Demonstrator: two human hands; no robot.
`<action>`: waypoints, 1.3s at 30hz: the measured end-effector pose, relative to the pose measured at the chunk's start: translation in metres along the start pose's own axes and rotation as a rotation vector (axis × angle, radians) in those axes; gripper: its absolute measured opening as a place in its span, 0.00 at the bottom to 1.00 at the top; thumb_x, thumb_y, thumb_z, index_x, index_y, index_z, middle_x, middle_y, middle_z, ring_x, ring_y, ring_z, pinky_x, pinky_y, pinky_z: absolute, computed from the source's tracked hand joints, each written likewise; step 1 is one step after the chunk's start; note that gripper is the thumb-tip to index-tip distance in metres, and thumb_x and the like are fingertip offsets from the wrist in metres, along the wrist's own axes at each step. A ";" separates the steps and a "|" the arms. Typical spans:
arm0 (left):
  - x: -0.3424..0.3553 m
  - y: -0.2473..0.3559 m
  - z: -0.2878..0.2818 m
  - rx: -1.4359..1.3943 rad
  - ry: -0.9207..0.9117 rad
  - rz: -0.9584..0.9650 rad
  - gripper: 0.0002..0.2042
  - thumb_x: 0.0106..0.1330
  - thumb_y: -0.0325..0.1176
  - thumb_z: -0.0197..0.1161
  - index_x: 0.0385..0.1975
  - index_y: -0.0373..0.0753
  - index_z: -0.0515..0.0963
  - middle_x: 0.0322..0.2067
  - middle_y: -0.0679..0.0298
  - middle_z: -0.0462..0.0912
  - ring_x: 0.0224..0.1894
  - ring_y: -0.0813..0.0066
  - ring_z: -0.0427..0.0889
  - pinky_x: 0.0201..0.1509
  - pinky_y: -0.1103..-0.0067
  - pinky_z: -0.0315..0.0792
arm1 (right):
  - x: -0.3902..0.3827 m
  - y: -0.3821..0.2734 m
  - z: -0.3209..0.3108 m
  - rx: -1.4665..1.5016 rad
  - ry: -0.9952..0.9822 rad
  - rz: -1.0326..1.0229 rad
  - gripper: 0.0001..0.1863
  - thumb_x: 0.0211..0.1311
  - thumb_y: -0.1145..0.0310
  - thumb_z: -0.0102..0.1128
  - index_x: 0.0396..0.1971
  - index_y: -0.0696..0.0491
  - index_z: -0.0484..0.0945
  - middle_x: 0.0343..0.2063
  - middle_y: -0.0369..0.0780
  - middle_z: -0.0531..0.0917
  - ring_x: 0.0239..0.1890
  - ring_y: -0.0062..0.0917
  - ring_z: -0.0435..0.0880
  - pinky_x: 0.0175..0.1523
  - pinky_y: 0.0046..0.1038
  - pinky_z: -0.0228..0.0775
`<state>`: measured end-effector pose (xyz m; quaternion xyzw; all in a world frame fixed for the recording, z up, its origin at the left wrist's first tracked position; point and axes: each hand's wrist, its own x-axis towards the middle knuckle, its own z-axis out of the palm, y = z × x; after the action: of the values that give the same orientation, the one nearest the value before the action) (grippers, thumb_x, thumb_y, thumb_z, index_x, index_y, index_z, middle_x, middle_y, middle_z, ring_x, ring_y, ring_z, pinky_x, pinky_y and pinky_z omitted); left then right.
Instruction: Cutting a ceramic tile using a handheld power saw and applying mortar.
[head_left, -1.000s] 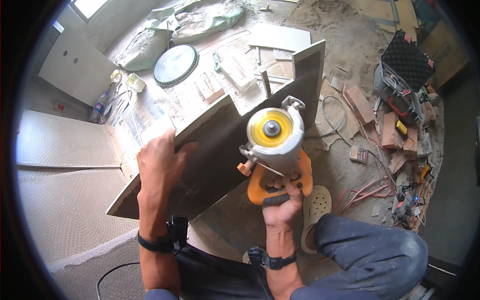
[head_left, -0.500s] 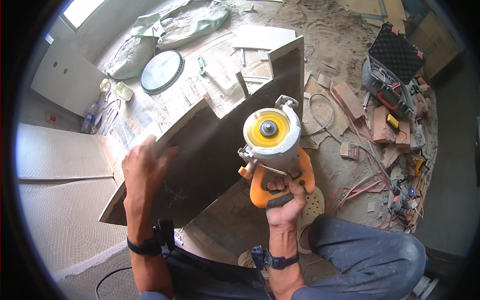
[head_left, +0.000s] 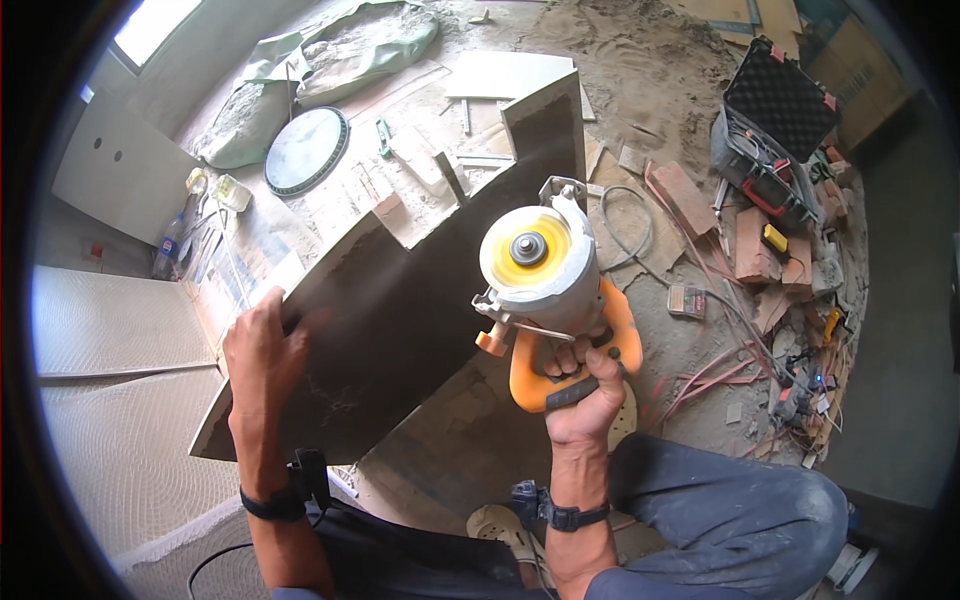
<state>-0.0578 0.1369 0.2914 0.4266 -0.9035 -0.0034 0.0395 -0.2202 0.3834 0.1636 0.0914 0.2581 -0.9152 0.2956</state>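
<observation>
You had one big dark tile [head_left: 400, 300] tilted up off the dusty floor [head_left: 650, 60], notched along its top edge, leaning across your front. Your left hand [head_left: 262, 345] lay flat on its near-left face, fingers spread wide, steadying rather than gripping. One cutter [head_left: 548, 290] with an orange handle and a yellow disc sat just right of the tile's middle; your right hand [head_left: 585, 392] was wrapped tight round the handle, the disc near the tile. Whether it touched, I couldn't tell.

Looked like you were between cuts, lining up. Next move would have needed the tile pinned firm and the disc squared to the line before contact.

Counts: one open toolbox [head_left: 775, 120] far right, one round grey lid [head_left: 306, 150] upper left, two sacks [head_left: 330, 70] behind it, one plastic bottle [head_left: 168, 250] at left. Bricks and cables were too jumbled to count.
</observation>
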 end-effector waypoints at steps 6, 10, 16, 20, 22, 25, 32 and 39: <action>0.004 -0.007 0.004 -0.054 -0.010 -0.024 0.16 0.59 0.41 0.69 0.30 0.34 0.75 0.28 0.46 0.83 0.35 0.43 0.83 0.39 0.59 0.74 | 0.013 -0.034 0.031 -0.103 -0.106 -0.015 0.23 0.54 0.68 0.62 0.51 0.45 0.70 0.24 0.27 0.68 0.25 0.15 0.67 0.30 0.21 0.64; 0.007 -0.008 -0.003 -0.106 -0.060 -0.055 0.14 0.57 0.38 0.69 0.29 0.34 0.75 0.27 0.46 0.82 0.35 0.43 0.83 0.40 0.59 0.74 | 0.039 -0.078 0.074 -0.331 -0.157 -0.120 0.29 0.53 0.67 0.61 0.58 0.50 0.68 0.31 0.30 0.74 0.26 0.15 0.71 0.31 0.21 0.68; 0.014 -0.025 0.007 -0.158 -0.054 0.022 0.16 0.57 0.40 0.72 0.31 0.33 0.75 0.26 0.44 0.82 0.35 0.42 0.82 0.39 0.59 0.74 | 0.112 -0.164 0.185 -0.680 -0.361 -0.088 0.25 0.55 0.69 0.61 0.54 0.56 0.73 0.31 0.34 0.79 0.30 0.19 0.80 0.34 0.24 0.74; 0.010 -0.028 0.012 -0.146 -0.060 -0.013 0.16 0.57 0.40 0.72 0.31 0.33 0.75 0.27 0.44 0.82 0.35 0.43 0.83 0.38 0.59 0.74 | 0.132 -0.187 0.246 -1.020 -0.537 0.027 0.13 0.56 0.71 0.62 0.41 0.57 0.77 0.25 0.33 0.78 0.27 0.18 0.79 0.33 0.22 0.73; 0.003 -0.024 0.010 -0.155 0.032 0.034 0.10 0.54 0.31 0.69 0.26 0.35 0.73 0.25 0.49 0.81 0.31 0.47 0.82 0.35 0.61 0.75 | 0.126 -0.187 0.257 -1.110 -0.551 0.023 0.12 0.56 0.71 0.62 0.40 0.58 0.77 0.25 0.33 0.78 0.26 0.17 0.79 0.32 0.22 0.72; -0.004 -0.010 0.006 -0.150 0.027 0.030 0.10 0.54 0.29 0.69 0.26 0.35 0.73 0.25 0.50 0.81 0.31 0.48 0.82 0.35 0.62 0.75 | 0.117 -0.191 0.260 -1.244 -0.532 0.032 0.13 0.56 0.71 0.62 0.41 0.58 0.77 0.24 0.33 0.77 0.23 0.17 0.78 0.31 0.22 0.72; -0.032 0.015 -0.017 -0.160 -0.081 -0.036 0.13 0.55 0.32 0.72 0.28 0.36 0.72 0.28 0.53 0.81 0.34 0.51 0.82 0.35 0.63 0.74 | 0.119 -0.227 0.261 -1.315 -0.435 0.077 0.16 0.58 0.68 0.59 0.45 0.57 0.74 0.22 0.33 0.75 0.23 0.17 0.76 0.31 0.24 0.71; -0.045 0.024 -0.019 -0.161 -0.079 -0.062 0.13 0.56 0.30 0.71 0.28 0.35 0.71 0.28 0.53 0.80 0.34 0.50 0.82 0.35 0.63 0.73 | 0.154 -0.262 0.281 -1.303 -0.427 0.160 0.18 0.63 0.66 0.59 0.49 0.58 0.72 0.24 0.30 0.73 0.26 0.15 0.73 0.34 0.20 0.70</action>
<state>-0.0465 0.1877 0.3085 0.4492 -0.8876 -0.0939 0.0380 -0.5029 0.3412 0.4633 -0.2686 0.6841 -0.5467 0.4013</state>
